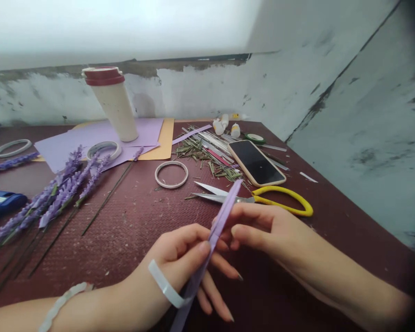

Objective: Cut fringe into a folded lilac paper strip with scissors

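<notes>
A long folded strip of purple paper [219, 221] slants up from the bottom edge. My left hand [183, 263] pinches it between thumb and forefinger, the other fingers spread below; a piece of whitish tape [164, 283] sticks to that hand. My right hand [263, 226] is curled at the strip's right side, with its fingertips against the upper part. Just beyond the hands lie scissors with yellow handles [300, 203], their blades parted and pointing left. A roll of white tape [171, 174] rests flat to the left of the blades.
Purple flower stems [62, 189] lie at the left, near a blue object [3, 203]. A lidded cup [115, 108] stands on purple sheets [72, 140] at the back. Green and silver scraps [207, 150], a phone [257, 162] and small bottles [235, 130] are at the back right.
</notes>
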Demonstrator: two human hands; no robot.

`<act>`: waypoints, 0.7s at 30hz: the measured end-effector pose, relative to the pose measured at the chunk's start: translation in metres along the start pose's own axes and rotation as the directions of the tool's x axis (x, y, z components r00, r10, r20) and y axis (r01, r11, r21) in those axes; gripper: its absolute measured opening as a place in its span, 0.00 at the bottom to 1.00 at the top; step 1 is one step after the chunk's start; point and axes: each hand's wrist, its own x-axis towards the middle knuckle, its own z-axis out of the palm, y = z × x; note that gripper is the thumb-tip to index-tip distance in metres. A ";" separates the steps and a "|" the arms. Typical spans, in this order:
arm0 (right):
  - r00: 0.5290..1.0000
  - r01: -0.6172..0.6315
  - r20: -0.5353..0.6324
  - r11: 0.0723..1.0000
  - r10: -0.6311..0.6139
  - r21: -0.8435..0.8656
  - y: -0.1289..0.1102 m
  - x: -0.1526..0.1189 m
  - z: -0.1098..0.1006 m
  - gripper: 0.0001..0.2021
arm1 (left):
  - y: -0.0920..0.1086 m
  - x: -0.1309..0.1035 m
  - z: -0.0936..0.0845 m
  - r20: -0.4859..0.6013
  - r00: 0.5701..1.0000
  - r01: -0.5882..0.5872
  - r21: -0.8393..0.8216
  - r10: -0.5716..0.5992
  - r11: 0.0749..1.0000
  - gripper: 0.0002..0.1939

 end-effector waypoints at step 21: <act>0.987 -0.133 -0.059 0.965 0.149 0.225 0.015 0.010 0.003 0.21 | -0.012 0.005 -0.006 0.108 0.994 -0.006 0.200 -0.016 0.980 0.19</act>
